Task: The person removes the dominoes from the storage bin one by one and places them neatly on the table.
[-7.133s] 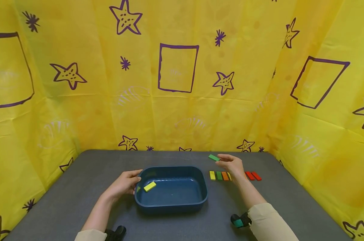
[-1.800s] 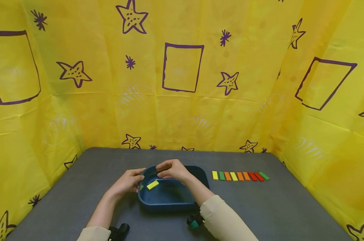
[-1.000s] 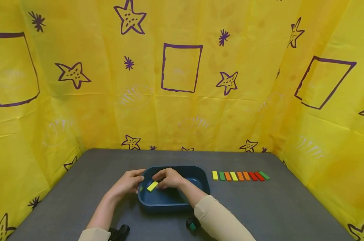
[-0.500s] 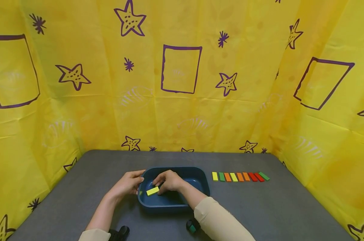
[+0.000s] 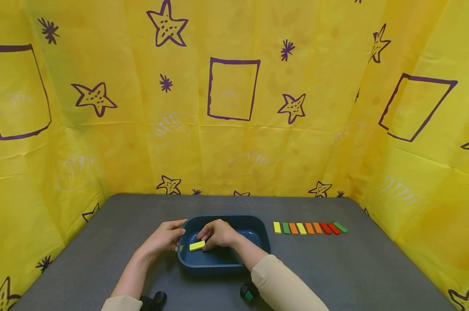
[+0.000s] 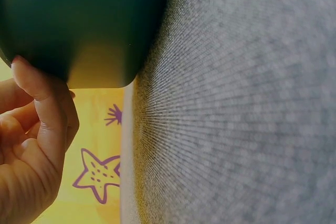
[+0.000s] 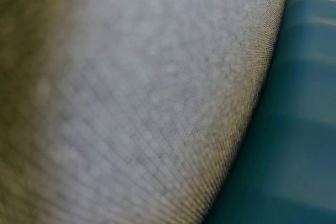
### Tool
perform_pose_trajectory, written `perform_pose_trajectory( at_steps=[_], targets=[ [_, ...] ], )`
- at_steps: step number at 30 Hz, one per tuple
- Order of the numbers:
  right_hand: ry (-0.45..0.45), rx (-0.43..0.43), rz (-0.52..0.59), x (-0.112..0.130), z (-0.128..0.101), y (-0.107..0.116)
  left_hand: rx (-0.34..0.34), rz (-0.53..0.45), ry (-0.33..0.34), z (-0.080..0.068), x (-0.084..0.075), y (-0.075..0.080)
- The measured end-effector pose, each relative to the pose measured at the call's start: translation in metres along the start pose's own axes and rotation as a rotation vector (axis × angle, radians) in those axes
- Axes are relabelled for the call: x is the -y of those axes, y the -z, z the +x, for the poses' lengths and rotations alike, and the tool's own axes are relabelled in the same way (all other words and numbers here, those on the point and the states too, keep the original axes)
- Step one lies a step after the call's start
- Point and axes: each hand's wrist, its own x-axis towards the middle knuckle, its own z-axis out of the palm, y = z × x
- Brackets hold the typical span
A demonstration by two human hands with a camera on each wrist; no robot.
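Note:
A dark blue plastic bin (image 5: 223,266) stands on the table, with one yellow block (image 5: 197,245) in its left part. My left hand (image 5: 162,236) grips the bin's left rim; in the left wrist view its thumb (image 6: 39,87) lies against the bin wall (image 6: 89,30). Reaching down inside the bin, my right hand (image 5: 219,233) pinches the yellow block near its right end, the thumb in front and the fingers behind. The right wrist view shows only tabletop and the bin's outer wall (image 7: 294,145); the hand is out of it.
Right of the bin, several flat blocks lie in a row: a yellow block (image 5: 277,227) at the left end, then green, orange and red ones, and a slanted green block (image 5: 340,227) at the right end. Yellow curtains (image 5: 234,155) enclose the dark table (image 5: 316,268).
The green block once held in my right hand now lies at the row's right end. That hand has come into the bin and taken hold of the yellow block, turning it flatter. The left hand stays.

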Motion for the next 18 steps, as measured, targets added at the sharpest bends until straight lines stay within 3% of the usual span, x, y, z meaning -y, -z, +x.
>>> perform_pose_trajectory(
  at_steps=[10,18],
  targets=[
    [-0.022,-0.029,0.162,0.0037,-0.0016,0.0038,-0.031,0.007,0.025,-0.0003,-0.0003,-0.0021],
    [0.023,-0.051,0.177,0.0069,-0.0018,0.0100,0.010,-0.011,-0.010,0.0009,-0.0002,-0.0006]
  ],
)
